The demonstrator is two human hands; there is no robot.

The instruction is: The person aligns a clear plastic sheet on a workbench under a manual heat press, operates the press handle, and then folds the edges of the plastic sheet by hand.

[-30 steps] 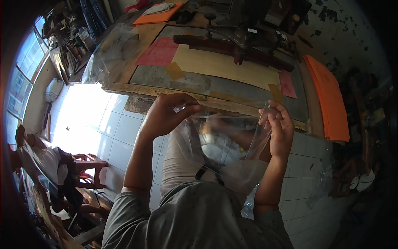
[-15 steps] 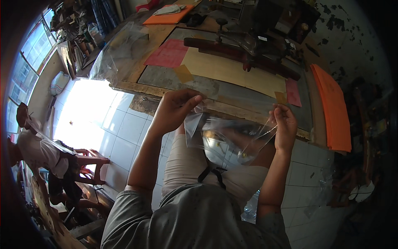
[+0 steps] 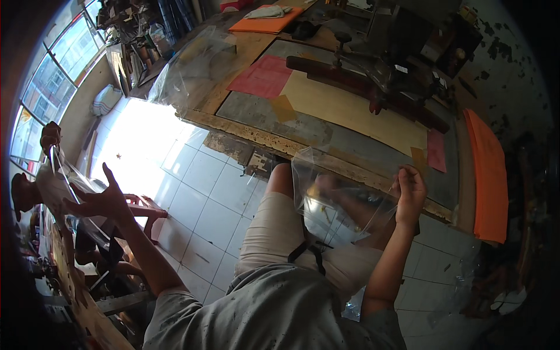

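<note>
My right hand (image 3: 410,191) is closed in a pinch on a clear plastic sheet (image 3: 344,216), which hangs over my lap just in front of the table edge. The sheet's far left corner hangs free, and I cannot tell whether it is a bag. Stretched out to the left, my left hand (image 3: 100,198) is open with its fingers spread. It is nearest to another clear plastic piece (image 3: 77,182) that a co-worker's raised hand (image 3: 51,134) appears to hold. Whether my fingers touch that piece cannot be made out.
The wooden table (image 3: 204,118) carries a yellow panel (image 3: 344,108), red pieces (image 3: 262,76) and a dark frame with a metal fixture (image 3: 367,81). Orange sheets (image 3: 485,178) lie at its right, clear plastic (image 3: 195,73) at its left. A red stool (image 3: 153,216) stands by the co-worker.
My left hand has let go of the plastic sheet and swung far left toward the co-worker, its fingers opening. My right hand still holds the sheet. The view has shifted left.
</note>
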